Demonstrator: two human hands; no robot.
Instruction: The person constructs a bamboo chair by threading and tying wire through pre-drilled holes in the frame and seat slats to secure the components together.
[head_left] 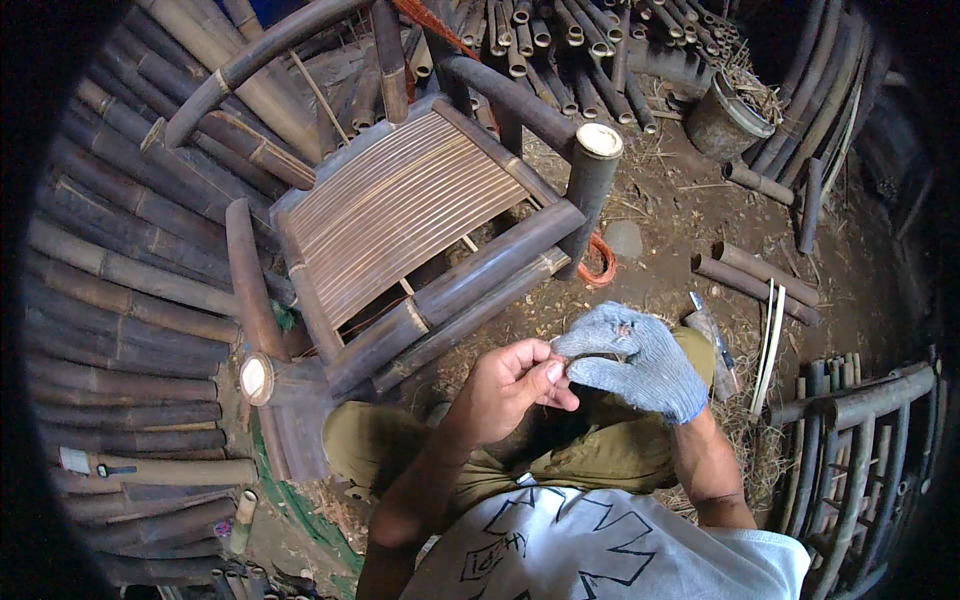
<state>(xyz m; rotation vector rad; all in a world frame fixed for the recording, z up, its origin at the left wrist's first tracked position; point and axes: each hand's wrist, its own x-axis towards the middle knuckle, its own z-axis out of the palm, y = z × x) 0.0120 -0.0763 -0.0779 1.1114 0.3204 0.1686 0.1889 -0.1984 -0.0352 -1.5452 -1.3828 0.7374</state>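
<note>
Grey glove (640, 350): knitted cloth is covering the right hand (652, 368), a dark patch showing on its back; it is hanging above the lap, in front of the chair.
Bare fingers: the left hand (515, 390) is pinching, thumb against forefinger, right at the gloved fingertips; whether something thin is sitting between them, I cannot tell.
Gloved fingers: they are bending toward the left hand, a gap showing behind the thumb; whether the tips are gripping anything is unclear.
Snag: loose knit could be catching on a rough splinter, I judge, if one is lying in that pinch; the uncovered left fingers would be the likelier ones to get pricked.
Lap: olive trousers (600, 462) are spreading beneath both hands; anything tiny, if let go, could be vanishing into the folds.
Knife-like tool (724, 350): it is lying near the right knee, beside pale strips (769, 345); a careless knee or reach could be knocking it or meeting its edge.
Chair (465, 290): dark bamboo is standing ahead, its slatted seat (400, 190) facing up.
Orange coil (602, 262): it is resting by the chair's front post; a foot passing there could be tangling in it.
</note>
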